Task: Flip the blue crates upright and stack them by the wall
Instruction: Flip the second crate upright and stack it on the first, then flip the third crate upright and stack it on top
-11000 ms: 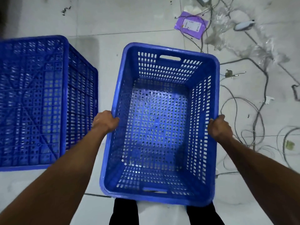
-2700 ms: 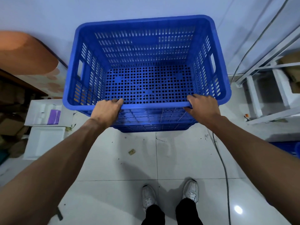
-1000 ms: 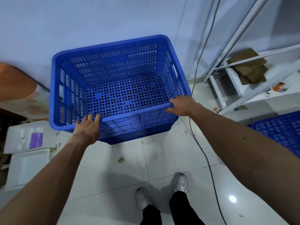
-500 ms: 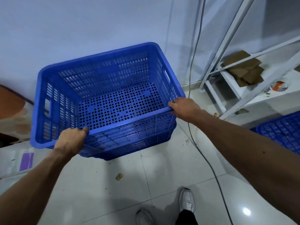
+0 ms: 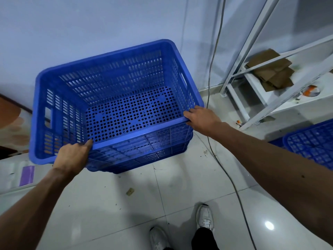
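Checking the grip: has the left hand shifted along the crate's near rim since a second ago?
Yes. The left hand now grips nearer the blue crate's left corner.

Dim bluish light; floor glare; edges warped.

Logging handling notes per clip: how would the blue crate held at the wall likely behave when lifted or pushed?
The blue crate is probably light for its bulk: perforated walls, nothing inside. Likely stiff, given its ribbed sides and thick rim. Its broad flat base should slide, not tip, on the glossy tiles.
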`<state>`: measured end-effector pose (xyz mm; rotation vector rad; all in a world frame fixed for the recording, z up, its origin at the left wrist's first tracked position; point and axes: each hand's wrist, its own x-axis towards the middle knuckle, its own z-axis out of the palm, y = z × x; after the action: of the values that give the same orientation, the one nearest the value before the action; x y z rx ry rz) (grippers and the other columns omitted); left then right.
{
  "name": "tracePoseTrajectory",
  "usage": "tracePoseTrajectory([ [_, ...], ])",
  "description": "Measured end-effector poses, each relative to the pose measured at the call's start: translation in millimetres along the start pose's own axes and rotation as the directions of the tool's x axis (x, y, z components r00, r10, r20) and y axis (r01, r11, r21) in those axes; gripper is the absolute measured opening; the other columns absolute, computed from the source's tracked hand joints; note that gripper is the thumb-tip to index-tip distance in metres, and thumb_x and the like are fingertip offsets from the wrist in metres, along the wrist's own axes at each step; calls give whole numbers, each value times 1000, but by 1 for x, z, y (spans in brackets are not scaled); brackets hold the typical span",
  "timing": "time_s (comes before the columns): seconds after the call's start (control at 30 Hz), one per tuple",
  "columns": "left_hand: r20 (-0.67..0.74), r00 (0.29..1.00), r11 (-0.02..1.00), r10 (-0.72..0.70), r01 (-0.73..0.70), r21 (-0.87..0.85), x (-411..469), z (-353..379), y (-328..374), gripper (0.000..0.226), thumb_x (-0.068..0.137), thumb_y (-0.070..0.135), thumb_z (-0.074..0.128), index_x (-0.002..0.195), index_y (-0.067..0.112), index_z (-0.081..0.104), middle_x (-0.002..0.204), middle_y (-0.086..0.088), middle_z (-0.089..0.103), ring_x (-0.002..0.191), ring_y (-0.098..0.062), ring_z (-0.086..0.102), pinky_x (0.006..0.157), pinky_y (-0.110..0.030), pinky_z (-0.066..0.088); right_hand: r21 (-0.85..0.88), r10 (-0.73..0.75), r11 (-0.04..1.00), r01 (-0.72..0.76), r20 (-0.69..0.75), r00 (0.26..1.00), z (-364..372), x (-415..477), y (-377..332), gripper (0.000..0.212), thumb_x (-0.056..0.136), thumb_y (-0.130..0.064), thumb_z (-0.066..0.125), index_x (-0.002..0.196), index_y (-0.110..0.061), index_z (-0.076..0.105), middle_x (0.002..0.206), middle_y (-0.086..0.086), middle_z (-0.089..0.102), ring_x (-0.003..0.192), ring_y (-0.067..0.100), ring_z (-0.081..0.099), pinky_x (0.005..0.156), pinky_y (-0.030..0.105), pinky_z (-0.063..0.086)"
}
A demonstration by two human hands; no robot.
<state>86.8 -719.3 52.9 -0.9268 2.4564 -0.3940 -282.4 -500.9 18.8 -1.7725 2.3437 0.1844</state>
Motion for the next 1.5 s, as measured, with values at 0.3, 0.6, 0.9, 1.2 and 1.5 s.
tracePoseTrajectory([
  [0.3,-61,997,992,-51,44,-118,0,18,-1,24,81,7,66,102,9,53,79,-12,69,61,-38,68,49,-40,44,102,5,995,7,-114,993,12,-3,-4,36,96,-26,57,129,-12,51,118,9,58,112,30,50,85,46,48],
  [0.6,105,990,960,-99,123,-253,0,12,7,33,86,18,64,108,12,41,111,-13,62,105,-34,62,91,-50,50,1,71,997,-71,-6,997,-6,-7,-14,38,99,-31,48,133,-15,42,126,8,52,119,28,47,104,53,34],
  [0.9,268,962,901,45,77,-428,-21,-21,8,96,88,70,46,159,30,-6,168,-2,-3,154,-26,7,124,-50,9,-83,156,987,-140,239,958,-36,-21,-30,63,97,-48,40,150,-17,26,151,9,36,144,27,25,116,53,19],
  [1.2,251,953,856,168,-14,-517,-105,-99,23,92,90,70,43,159,31,-2,168,-2,-2,155,-25,7,124,-50,12,-25,208,977,-211,316,926,-120,-132,-58,64,95,-43,44,152,-18,27,156,9,35,142,26,31,114,47,28],
  [1.5,100,897,747,431,-293,-596,-167,-197,134,88,91,68,45,160,28,6,168,-5,5,154,-26,11,123,-48,19,72,428,869,-489,387,817,-157,-321,-64,64,97,-42,46,153,-20,24,153,9,38,139,28,36,110,46,33],
])
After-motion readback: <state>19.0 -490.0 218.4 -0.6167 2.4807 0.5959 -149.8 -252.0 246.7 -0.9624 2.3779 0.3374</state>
